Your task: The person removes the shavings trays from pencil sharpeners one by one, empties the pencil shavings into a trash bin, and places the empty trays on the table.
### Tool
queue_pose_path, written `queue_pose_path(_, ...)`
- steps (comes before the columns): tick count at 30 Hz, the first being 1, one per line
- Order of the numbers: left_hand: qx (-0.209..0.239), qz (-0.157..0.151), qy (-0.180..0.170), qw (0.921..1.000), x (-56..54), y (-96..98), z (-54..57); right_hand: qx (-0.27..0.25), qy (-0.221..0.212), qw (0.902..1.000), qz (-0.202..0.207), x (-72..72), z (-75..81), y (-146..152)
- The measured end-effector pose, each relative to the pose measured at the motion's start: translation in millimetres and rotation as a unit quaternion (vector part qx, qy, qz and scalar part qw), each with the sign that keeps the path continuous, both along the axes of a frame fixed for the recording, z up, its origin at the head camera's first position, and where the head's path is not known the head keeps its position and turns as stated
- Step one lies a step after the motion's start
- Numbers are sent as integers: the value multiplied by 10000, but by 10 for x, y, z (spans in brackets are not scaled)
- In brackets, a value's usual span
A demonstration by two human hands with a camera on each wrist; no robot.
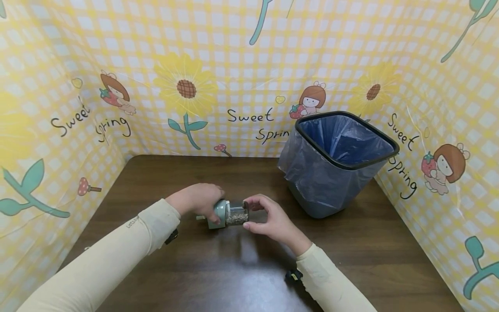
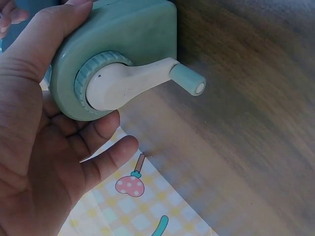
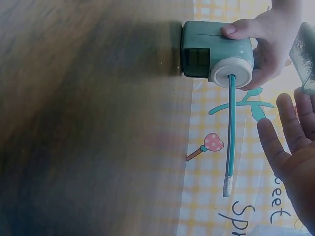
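My left hand [image 1: 200, 201] grips a green pencil sharpener [image 1: 220, 214], thumb and fingers on opposite sides of its body. Its white crank [image 2: 123, 83] with a green knob faces the left wrist camera. A teal pencil [image 3: 231, 132] with a pale end sticks out of the white front ring, and a dark square opening [image 3: 197, 61] shows in the body beside it. Between thumb and fingers, my right hand [image 1: 270, 219] holds a clear container [image 1: 237, 217] of pencil shavings, close beside the sharpener. Part of this container [image 3: 305, 56] shows at the right wrist view's edge.
A grey bin [image 1: 331, 190] with a clear liner and black rim [image 1: 347, 167] stands at the back right of the brown wooden table [image 1: 218, 277]. Yellow checked cloth [image 1: 241, 65] with printed flowers and figures encloses the back and both sides.
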State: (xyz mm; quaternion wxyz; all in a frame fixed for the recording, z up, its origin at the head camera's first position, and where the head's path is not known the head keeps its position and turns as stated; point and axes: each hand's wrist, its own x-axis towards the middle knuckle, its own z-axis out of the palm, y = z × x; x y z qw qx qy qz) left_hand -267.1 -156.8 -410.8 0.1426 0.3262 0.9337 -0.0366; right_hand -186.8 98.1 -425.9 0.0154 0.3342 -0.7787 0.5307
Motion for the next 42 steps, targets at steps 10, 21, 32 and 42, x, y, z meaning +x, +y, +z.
queue_pose_path(10,286,-18,43,9996,-15,-26,-44,83,151,9998,-86,-176,-286,61)
queue_pose_path(21,319,10,26,9995,-25,-31,-72,94,149,9997,-154,-190,-237,74)
queue_pose_path(32,271,106,-12,9996,-8,-32,-71,33,105,9999,-122,-206,-221,79)
queue_pose_path(42,224,11,101,9997,-14,-21,-83,99,131,9997,-202,-199,-176,94)
